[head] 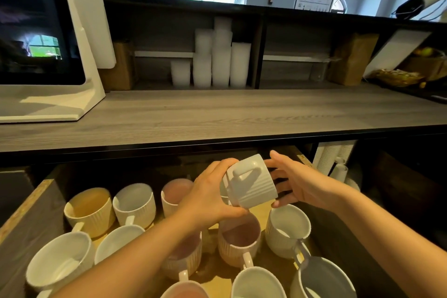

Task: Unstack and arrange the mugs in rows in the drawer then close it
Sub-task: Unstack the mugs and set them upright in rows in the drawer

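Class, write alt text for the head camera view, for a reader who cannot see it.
The left hand and right hand hold a white ribbed mug tilted over an open drawer of upright mugs. Behind, a grey counter bears a screen.

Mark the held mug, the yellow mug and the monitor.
held mug (260,185): head view, ribbed side wall.
yellow mug (93,224): head view, ribbed outer wall.
monitor (36,19): head view, dark screen.
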A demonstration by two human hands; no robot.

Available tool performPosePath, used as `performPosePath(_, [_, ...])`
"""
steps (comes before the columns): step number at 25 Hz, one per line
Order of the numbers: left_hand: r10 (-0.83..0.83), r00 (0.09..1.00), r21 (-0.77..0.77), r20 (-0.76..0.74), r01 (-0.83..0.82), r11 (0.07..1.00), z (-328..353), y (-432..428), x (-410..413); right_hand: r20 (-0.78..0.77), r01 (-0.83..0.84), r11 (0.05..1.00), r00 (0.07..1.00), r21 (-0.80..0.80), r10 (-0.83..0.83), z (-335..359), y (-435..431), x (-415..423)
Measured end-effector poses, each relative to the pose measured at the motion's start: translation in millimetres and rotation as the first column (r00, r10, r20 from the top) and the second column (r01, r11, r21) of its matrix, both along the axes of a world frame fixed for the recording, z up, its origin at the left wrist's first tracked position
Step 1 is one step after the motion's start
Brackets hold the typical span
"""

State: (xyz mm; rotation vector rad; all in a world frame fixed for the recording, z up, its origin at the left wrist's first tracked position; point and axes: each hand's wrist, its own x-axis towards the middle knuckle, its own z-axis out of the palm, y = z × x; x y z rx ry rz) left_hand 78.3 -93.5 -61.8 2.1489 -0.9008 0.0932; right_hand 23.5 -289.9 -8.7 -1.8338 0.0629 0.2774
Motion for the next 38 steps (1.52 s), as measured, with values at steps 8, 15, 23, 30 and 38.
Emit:
performPosePath(8, [-0.005,0.978,0.176,0.207,-0.032,0.984,-4,-9,-7,-0.142,0.015,1.000,0.990,-0.023,-0.018,-6,-5,-3])
performPosePath(15, [0.044,0.982,0.201,0.186,-0.082,0.976,0,-11,-6,0.029,0.166,0.975,0.986,-0.150,-0.163,-16,-9,10])
performPosePath(23, [0.049,0.996,0.619,-0.075,0.008,0.785,-23,-1,-5,0.479,0.482,0.676,0.852,-0.557,-0.213,-34,-23,18])
performPosePath(30, [0.022,0.998,0.657,-0.058,0.022,0.753,-35,0,-2,0.345,0.316,0.483,0.938,-0.817,-0.031,-36,-21,37])
performPosePath(38, [0.011,0.999,0.664,-0.036,0.016,0.748,-35,-1,-1,0.039,0.008,0.435,0.997,-0.901,0.061,-46,-20,70])
